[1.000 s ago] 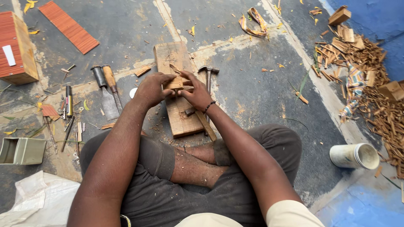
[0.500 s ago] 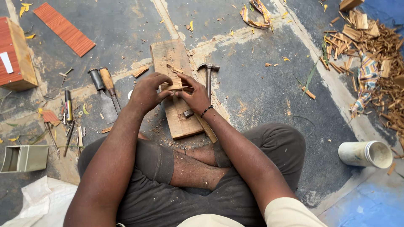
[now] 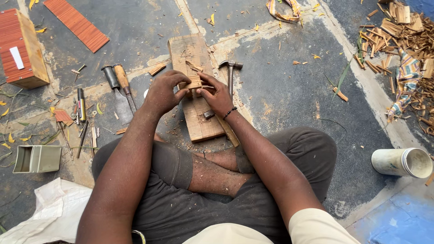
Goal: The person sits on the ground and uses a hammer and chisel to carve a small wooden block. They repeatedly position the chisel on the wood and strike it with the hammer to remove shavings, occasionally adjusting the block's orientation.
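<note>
Head view: the small wood piece sits pinched between both hands over the wooden board, whose long axis runs from twelve to six o'clock. The left hand closes on it from nine o'clock, the right hand from three — about equally near, fingertips almost meeting. A hammer lies just beside the board at three o'clock; chisels lie at nine, near. Bare floor shows past the hammer — open room.
</note>
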